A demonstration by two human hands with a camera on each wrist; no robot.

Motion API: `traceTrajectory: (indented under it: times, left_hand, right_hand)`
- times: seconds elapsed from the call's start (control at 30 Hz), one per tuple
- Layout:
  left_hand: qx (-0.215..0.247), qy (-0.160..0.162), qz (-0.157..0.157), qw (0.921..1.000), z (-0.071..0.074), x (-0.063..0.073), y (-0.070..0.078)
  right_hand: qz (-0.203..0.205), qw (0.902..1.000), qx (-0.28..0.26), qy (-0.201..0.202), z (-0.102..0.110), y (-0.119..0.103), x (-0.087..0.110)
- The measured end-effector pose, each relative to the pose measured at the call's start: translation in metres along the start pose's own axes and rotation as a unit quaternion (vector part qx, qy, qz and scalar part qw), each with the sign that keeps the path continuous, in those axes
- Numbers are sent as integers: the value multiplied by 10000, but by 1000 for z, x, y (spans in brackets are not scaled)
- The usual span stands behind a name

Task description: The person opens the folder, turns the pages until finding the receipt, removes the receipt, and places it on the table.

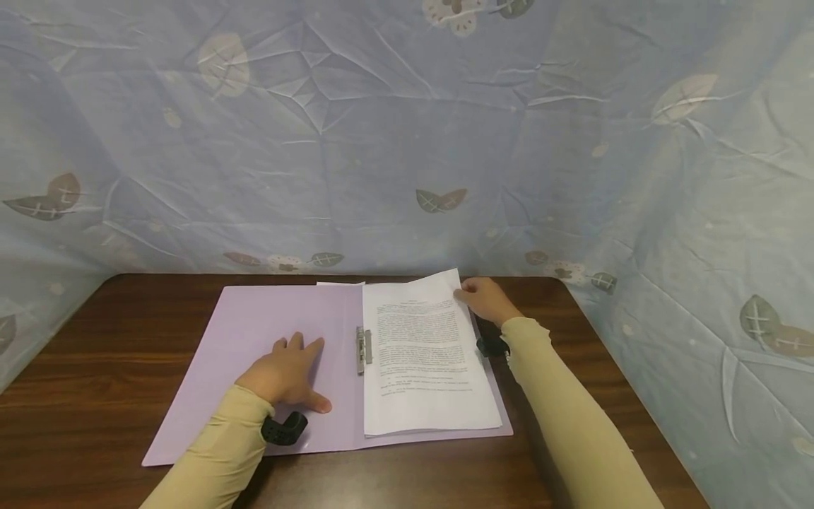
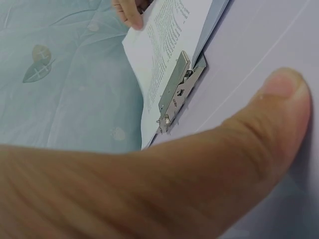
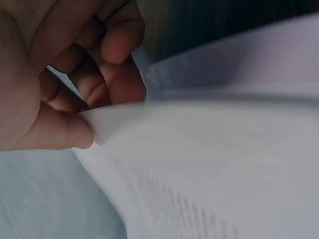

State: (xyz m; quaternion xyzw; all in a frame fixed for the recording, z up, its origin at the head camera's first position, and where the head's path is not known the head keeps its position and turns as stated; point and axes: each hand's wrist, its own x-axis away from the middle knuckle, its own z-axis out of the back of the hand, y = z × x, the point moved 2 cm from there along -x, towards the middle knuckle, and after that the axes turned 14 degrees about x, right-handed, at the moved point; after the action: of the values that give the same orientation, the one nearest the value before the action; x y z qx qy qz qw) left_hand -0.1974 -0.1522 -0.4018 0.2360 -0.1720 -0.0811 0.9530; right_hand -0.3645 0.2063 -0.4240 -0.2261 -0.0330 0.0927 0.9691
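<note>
Furthest left, the dark wooden table [image 1: 70, 339] runs past the edge of an open lilac folder [image 1: 254, 318], which lies flat with its left cover spread out bare. The person's left hand [image 1: 282, 375] rests on that cover, fingers spread and thumb stretched out toward the folder's spine, holding nothing; I can't tell how hard it presses. A black band [image 1: 284, 429] sits at that wrist, by the cuff of a pale yellow sleeve [image 1: 222, 445]. Just right of the thumb, apart from it, a metal clip [image 1: 360, 350] is fixed near the spine, at the left edge of the printed papers [image 1: 432, 417]. Those papers lie over the right cover, text facing up, their far right corner raised and bent up off the folder. Right there the right hand [image 1: 490, 300] has that corner pinched, thumb on the printed face and curled fingers behind; how many sheets are caught I can't make out. So the grip takes only the tip of the paper, well apart from the clip, while most of the page spreads leftward and nearer the person.
</note>
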Motion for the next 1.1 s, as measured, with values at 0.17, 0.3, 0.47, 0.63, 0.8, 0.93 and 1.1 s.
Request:
traceTrajectory:
  times: [0.17, 0.3, 0.47, 0.63, 0.8, 0.93, 1.1]
  left_hand:
    - [5, -15, -13, 10000, 0, -1, 0]
    - [35, -36, -55, 10000, 0, -2, -2]
    - [62, 5, -90, 9999, 0, -2, -3]
    - [60, 36, -79, 9999, -1, -2, -3]
    - [61, 45, -84, 9999, -1, -3, -3]
    - [41, 45, -92, 9999, -1, -2, -3]
    - [64, 36, -76, 9999, 0, -1, -2]
  right_hand:
    - [14, 9998, -82, -155, 2, 10, 0]
    - [-80, 9998, -164, -24, 2, 13, 2]
    - [-364, 9985, -405, -61, -2, 16, 3]
    - [-477, 9966, -663, -58, -4, 21, 5]
    - [-453, 9954, -787, -320, 2, 23, 10]
    - [-300, 9939, -735, -763, 4, 26, 17]
    - [-81, 9903, -811, -1130, 6, 27, 29]
